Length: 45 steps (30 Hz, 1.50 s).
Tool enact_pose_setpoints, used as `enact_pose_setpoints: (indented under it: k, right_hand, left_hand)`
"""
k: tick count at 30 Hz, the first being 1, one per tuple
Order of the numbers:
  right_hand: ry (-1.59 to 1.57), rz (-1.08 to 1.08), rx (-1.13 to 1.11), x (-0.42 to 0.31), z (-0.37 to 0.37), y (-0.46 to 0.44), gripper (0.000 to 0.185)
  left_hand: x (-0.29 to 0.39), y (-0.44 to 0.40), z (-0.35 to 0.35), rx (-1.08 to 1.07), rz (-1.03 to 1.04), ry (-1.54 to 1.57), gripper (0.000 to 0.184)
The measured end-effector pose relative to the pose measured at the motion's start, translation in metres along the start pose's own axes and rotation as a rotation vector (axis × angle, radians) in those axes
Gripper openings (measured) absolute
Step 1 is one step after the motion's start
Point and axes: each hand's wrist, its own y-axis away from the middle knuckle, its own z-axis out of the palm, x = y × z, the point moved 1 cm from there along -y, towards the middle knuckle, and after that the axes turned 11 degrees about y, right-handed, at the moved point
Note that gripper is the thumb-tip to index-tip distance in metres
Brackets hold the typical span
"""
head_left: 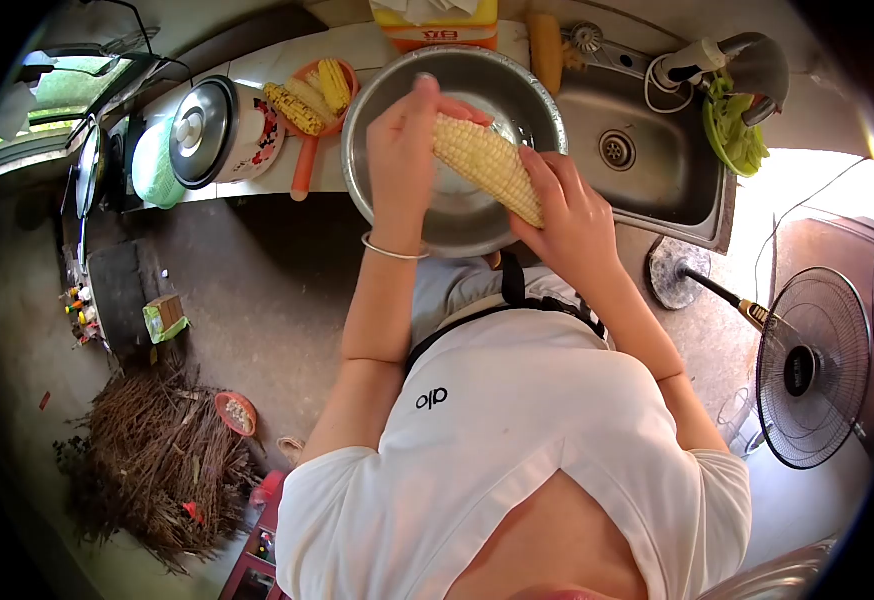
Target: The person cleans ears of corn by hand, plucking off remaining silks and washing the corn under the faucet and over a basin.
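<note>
A pale, husked corn cob (485, 167) is held at a slant above a wide metal basin (357, 150). My left hand (404, 135), with a bangle on its wrist, closes around the upper left end, and some of its fingers are hidden behind the cob. At the lower right end my right hand (569, 207) grips with thumb and fingers. Beneath the cob, the inside of the basin looks shiny and wet. To the left, an orange-handled strainer (304, 170) holds several yellowish cobs (294, 108).
Right of the basin is a steel sink (657, 165) with leafy greens in a green basket (732, 130) beside it. A lidded pot (219, 130) stands left on the counter. A yellow box (435, 30) is behind the basin. A fan (812, 370) stands at right; brushwood (162, 450) lies on the floor.
</note>
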Motion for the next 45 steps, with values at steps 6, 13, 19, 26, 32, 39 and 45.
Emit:
enact_pose_setpoints:
  k: [6,13,19,26,32,39,45]
  right_hand:
    - [-0.13,0.093,-0.039,0.0,-0.002,0.003,0.07]
    - [0.004,0.021,0.006,-0.004,-0.002,0.004,0.069]
    - [-0.073,0.089,-0.01,-0.004,-0.003,0.006,0.071]
    - [0.003,0.051,-0.058,-0.003,-0.003,0.006,0.073]
    - [0.007,0.04,-0.012,-0.002,0.001,0.006,0.076]
    - [0.061,-0.005,-0.001,0.002,-0.003,0.003,0.077]
    - [0.075,-0.077,-0.069,0.008,-0.007,0.004,0.076]
  left_hand:
    - [0.013,0.008,0.016,-0.035,-0.067,0.5,0.037]
    - [0.007,0.008,0.004,-0.066,0.033,-0.095,0.042]
    - [0.014,0.011,-0.003,-0.234,-0.087,0.395,0.037]
    - [0.01,0.006,-0.012,-0.177,-0.044,-0.054,0.036]
    - [0.006,0.002,-0.02,-0.092,-0.158,0.365,0.044]
    - [0.021,0.017,-0.02,0.105,0.259,-0.451,0.037]
    - [0.033,0.003,-0.039,-0.223,0.043,-0.681,0.026]
